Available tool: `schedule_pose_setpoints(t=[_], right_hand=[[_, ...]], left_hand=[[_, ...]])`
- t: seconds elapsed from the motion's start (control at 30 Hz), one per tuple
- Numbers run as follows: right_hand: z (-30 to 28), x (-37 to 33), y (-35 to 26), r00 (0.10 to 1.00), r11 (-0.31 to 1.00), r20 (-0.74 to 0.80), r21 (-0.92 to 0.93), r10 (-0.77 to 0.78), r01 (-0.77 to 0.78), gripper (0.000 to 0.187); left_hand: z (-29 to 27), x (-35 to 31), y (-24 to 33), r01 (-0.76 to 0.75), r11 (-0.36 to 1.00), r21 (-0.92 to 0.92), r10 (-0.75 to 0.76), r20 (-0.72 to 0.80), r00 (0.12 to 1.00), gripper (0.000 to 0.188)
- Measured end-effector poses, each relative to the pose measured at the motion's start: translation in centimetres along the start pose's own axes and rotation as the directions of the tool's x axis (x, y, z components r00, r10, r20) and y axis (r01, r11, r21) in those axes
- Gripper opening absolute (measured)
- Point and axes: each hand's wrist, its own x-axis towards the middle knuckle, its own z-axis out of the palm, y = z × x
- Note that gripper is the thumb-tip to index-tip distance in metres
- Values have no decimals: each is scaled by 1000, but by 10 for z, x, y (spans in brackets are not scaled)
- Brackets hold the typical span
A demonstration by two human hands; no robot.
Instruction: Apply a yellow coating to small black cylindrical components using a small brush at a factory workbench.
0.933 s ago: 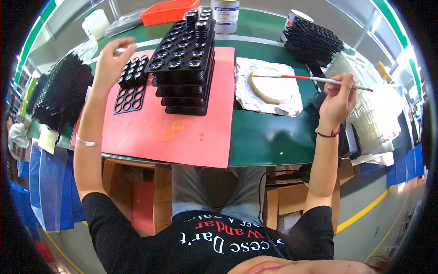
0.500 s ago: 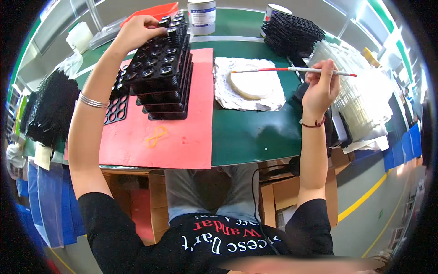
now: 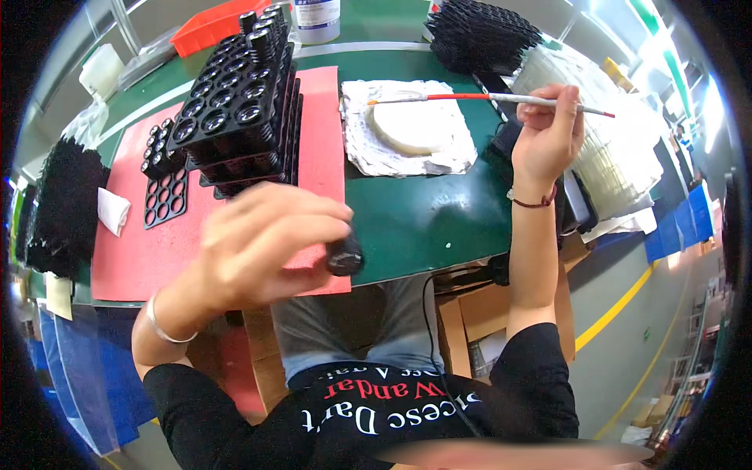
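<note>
Over the near edge of the pink mat [image 3: 321,149], my left hand [image 3: 266,239] is closed on a small black cylinder [image 3: 345,254], blurred by motion. My right hand [image 3: 548,137], off to the right, grips a thin paintbrush [image 3: 462,97] with a red and white handle. The brush tip points left, above a round whitish dish [image 3: 411,133] resting on crumpled white cloth or paper [image 3: 462,157]. Beyond my left hand rises a stack of black trays [image 3: 223,121] with round pockets. Several black cylinders [image 3: 262,43] stand at its far end.
Left of the stack, more black cylinders [image 3: 160,149] stand by a flat holed plate [image 3: 166,200]. A white packet [image 3: 113,211] lies on the mat's left. Behind are a red bin [image 3: 207,31] and a white tin [image 3: 317,19]. Piled black trays [image 3: 482,39] and clear trays [image 3: 619,149] flank the right.
My left hand has come from the far end of the tray stack to the mat's near edge, bringing a black cylinder. My right hand still holds the brush in much the same place.
</note>
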Motion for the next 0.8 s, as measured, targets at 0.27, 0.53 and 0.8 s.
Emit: schedule_pose_setpoints(t=[0.27,0.53,0.8], right_hand=[[2,0,-3,963,922,74,277,261,-271,24],[11,-12,-10,932,958,335,192,142,-215,31],[10,-13,-8,897,962,424,171,122,-211,31]], left_hand=[[34,-38,-25,640,124,-758,-715,379,587,21],[33,-37,-31,629,-105,-770,-744,481,464,26],[32,-38,-30,635,-102,-766,-742,484,464,25]])
